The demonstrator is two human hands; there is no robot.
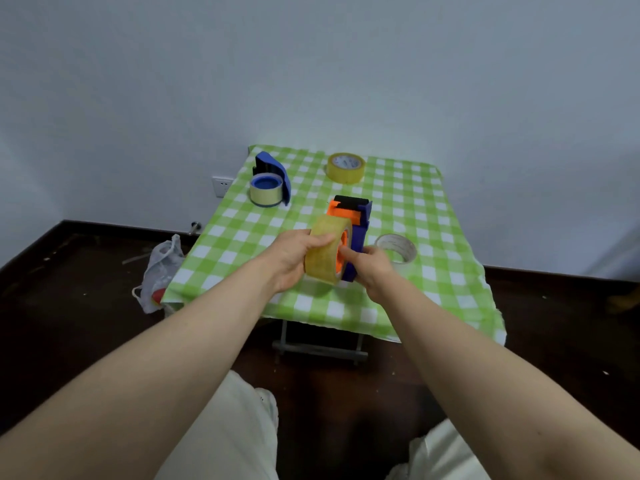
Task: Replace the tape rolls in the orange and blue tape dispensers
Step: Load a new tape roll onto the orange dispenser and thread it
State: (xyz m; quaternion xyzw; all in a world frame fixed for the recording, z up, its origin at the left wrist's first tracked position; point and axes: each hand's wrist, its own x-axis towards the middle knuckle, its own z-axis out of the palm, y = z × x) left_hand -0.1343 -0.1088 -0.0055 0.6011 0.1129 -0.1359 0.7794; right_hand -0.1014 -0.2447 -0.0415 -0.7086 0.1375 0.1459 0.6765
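Standing on edge above the checked tablecloth [242,220], a yellowish tape roll [325,249] is gripped by the left hand [294,258] against the orange hub of the orange and blue dispenser [353,223]. The dispenser's lower end is clasped by the right hand [369,268]. A blue dispenser [273,174] lies far left.

Over the green-and-white checked worktop [408,202], the left hand [294,258] grips a yellowish clear tape roll [325,249] against the orange and blue plastic tape dispenser [353,233], which the right hand [372,268] steadies. At the far left lies a blue plastic dispenser [272,176] holding a pale roll [266,190]; a yellow tape roll [346,167] sits far centre, and a whitish clear roll [396,249] lies just right of the hands.
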